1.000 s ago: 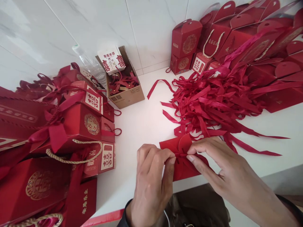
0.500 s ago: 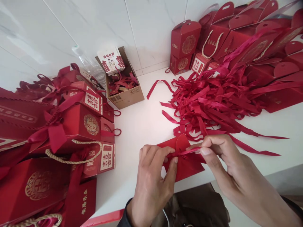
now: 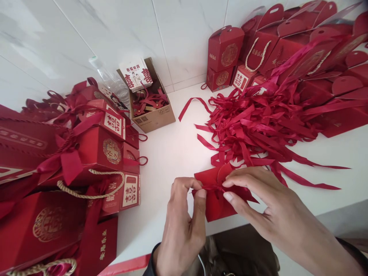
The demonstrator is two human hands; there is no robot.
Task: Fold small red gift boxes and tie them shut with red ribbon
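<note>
A red gift box (image 3: 212,209) sits near the front edge of the white table, its folded flaps facing up. Across its top runs a red ribbon (image 3: 214,188), bunched at the middle. My left hand (image 3: 185,218) pinches the ribbon between thumb and forefinger at the box's left side. From the right, my right hand (image 3: 264,203) has its thumb and forefinger closed around the ribbon near the middle of the box. A ribbon tail (image 3: 251,195) pokes out beneath the right fingers. The right fingertips partly cover the ribbon, so its exact form there is hidden.
Behind the box lies a heap of loose red ribbons (image 3: 255,122). Red boxes (image 3: 225,50) stand at the back right, and finished-looking beribboned boxes (image 3: 103,149) are stacked on the left. A cardboard carton (image 3: 156,120) with cards (image 3: 135,74) and a clear plastic bottle (image 3: 110,82) are by the wall.
My right hand has moved left, closer to the middle of the box. The ribbon stretch formerly held out to the right is now drawn in. My left hand has shifted slightly left.
</note>
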